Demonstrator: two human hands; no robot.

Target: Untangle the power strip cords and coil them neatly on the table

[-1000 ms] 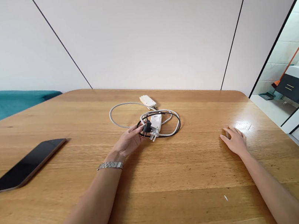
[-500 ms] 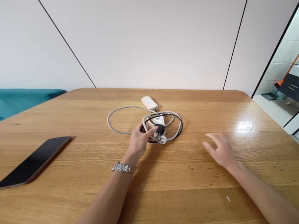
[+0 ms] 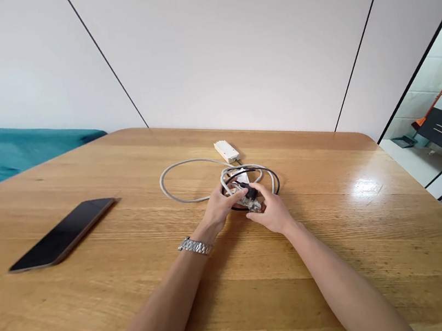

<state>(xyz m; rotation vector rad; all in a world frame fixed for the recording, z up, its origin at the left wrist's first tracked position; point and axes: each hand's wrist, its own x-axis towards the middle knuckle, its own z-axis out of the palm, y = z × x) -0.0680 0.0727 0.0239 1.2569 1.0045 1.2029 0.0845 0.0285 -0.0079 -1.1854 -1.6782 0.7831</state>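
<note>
A tangle of grey and black cables (image 3: 188,166) lies on the wooden table (image 3: 139,288), with a small white adapter (image 3: 226,151) at its far end and a white charger block in the middle of the coil. My left hand (image 3: 221,207), with a metal watch on the wrist, pinches a black plug (image 3: 249,190) at the coil. My right hand (image 3: 272,212) has closed in from the right and its fingers grip the plug end too, touching the left fingers.
A dark phone (image 3: 65,233) lies face up on the table to the left. A teal cushion (image 3: 3,153) sits behind the table's left edge. White wall panels stand behind; a glass opening on the right shows a room with an orange-handled tool.
My right hand left the table at the right and moved left to join the left hand at the plug. My left hand lifted the plug slightly toward the coil's middle.
</note>
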